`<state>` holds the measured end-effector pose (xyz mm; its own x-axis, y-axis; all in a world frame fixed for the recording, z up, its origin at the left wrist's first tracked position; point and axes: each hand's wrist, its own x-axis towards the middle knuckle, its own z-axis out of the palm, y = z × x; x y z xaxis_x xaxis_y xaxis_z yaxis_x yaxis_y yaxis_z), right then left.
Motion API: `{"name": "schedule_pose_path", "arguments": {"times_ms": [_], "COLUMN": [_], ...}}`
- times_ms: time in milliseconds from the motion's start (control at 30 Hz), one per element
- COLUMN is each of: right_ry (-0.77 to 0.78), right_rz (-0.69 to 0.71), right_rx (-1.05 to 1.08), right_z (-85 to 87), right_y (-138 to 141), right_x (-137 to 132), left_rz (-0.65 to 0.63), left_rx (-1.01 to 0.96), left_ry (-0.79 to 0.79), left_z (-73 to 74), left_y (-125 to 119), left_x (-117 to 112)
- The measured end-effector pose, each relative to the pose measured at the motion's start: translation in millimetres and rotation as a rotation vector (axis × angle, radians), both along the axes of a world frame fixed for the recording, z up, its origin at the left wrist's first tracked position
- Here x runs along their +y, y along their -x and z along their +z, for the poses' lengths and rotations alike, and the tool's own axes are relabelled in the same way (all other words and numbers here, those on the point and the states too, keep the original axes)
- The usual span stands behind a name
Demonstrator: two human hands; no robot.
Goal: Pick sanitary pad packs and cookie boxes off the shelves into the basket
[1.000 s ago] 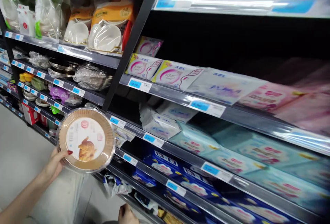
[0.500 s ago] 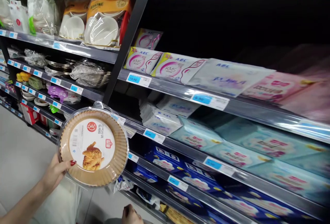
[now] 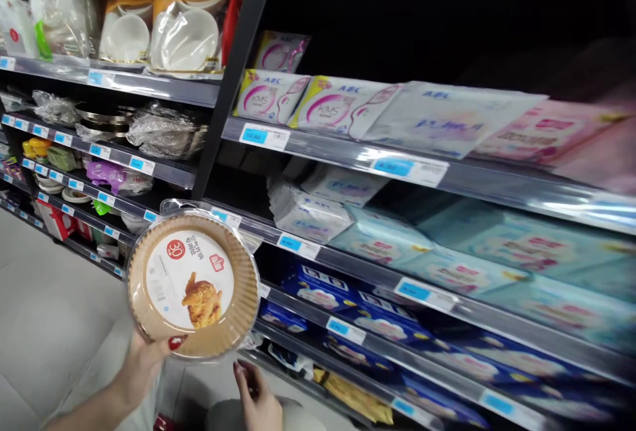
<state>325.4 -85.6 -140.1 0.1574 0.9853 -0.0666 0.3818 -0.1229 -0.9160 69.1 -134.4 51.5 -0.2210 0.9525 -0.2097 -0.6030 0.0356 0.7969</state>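
Note:
My left hand [image 3: 144, 368] grips the lower edge of a round pack of air fryer paper liners [image 3: 238, 298], thumb on the front. The brown pleated liners sit in a clear plastic case with a hang tab at the top. Its round white label shows fried chicken and the number 30. Below and to the right of the pack, my right hand [image 3: 261, 401] is loosely curled with its fingers a little apart and nothing visible in it. The fingers of my left hand behind the pack are hidden.
Sanitary pad packs [image 3: 328, 106] line the right shelves, with blue packs [image 3: 318, 295] lower down. Bagged white bowls [image 3: 191, 37] and wrapped metal pans [image 3: 159, 130] fill shelves on the left. A black upright [image 3: 231, 80] divides the two sections. Grey tiled floor [image 3: 34, 325] lies at left.
The liner pack has shifted slightly right and tilted a little in my left hand. My right hand has risen further into view, its fingers loosening. The shelves sit slightly differently in the view.

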Motion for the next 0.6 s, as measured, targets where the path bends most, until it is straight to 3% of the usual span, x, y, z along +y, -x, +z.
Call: {"name": "schedule_pose_path", "arguments": {"times_ms": [100,167,300,400,500,600], "right_ry": [-0.019,-0.048,-0.064,-0.067,-0.075,-0.071], "right_rz": [-0.040,-0.051,-0.141,-0.236,-0.334,-0.422], "right_rx": [0.587,0.814,0.852,0.820,0.809,0.815], "right_z": [9.2,12.3,11.9,12.2,14.8,17.1], "right_y": [13,20,31,38,37,30], "right_x": [-2,-3,-4,-4,-2,-1], "left_rz": [-0.025,-0.021,-0.076,-0.151,-0.246,-0.237], "left_rx": [-0.090,-0.132,-0.176,-0.181,-0.164,-0.153], "left_ry": [0.041,0.062,0.070,0.090,0.137,0.198], "left_z": [-37.4,-61.5,-98.8,-118.5,-132.6,-140.8], "left_y": [-31,-50,-80,-86,-71,-42], "left_x": [14,25,36,35,42,63]}}
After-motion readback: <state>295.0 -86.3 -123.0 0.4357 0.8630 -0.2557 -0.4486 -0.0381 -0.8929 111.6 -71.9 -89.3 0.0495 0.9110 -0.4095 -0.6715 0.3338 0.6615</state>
